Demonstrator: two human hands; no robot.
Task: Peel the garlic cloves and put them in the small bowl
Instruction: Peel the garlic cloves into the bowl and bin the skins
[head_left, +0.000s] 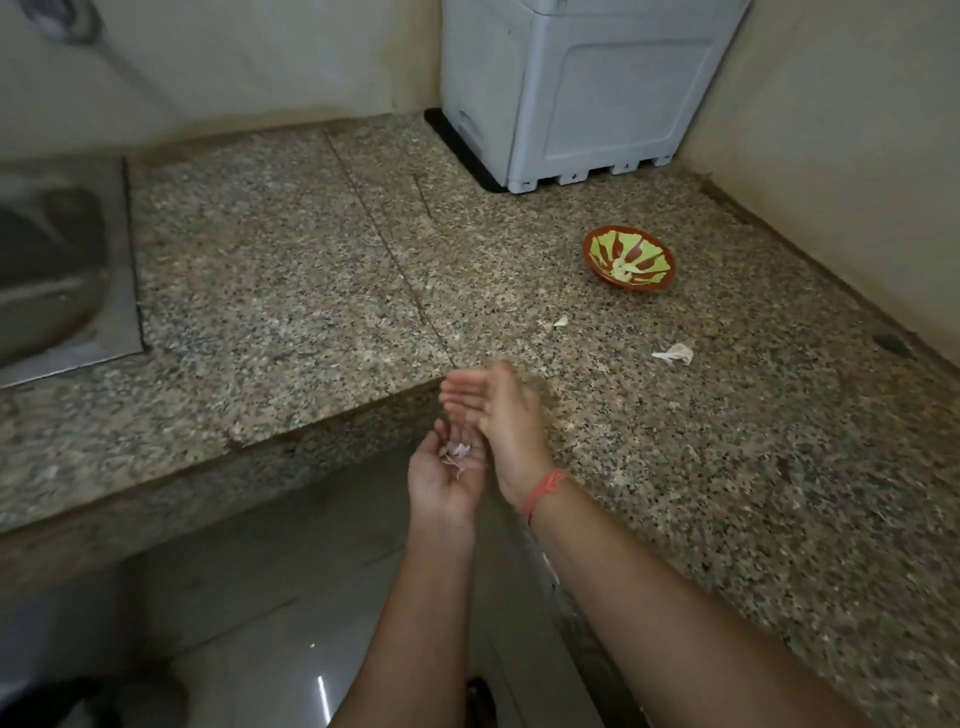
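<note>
The peeling looks finished and the step in hand seems to be clearing up. The left hand is cupped palm-up just below the edge of the granite counter, its fingers loosely spread, with a small heap of papery garlic skins in the palm. The right hand, with a red thread at the wrist, stands on edge at the counter's lip with the fingers straight and together, holding nothing. It is blurred, so I cannot tell whether it touches the stone. The small bowl sits well apart at about 2 o'clock from the hands, and pale pieces in its centre look like the peeled cloves. To do this well, the cupped palm should be tucked tight under the rim so that no skins slip to the floor, and the right hand should sweep flat and low, since the skins are light and will flutter. Two scraps remain on the counter: a small one at 1 o'clock from the hands, and a larger white one nearer 2 o'clock. Both should be drawn in gently, keeping well clear of the bowl.
</note>
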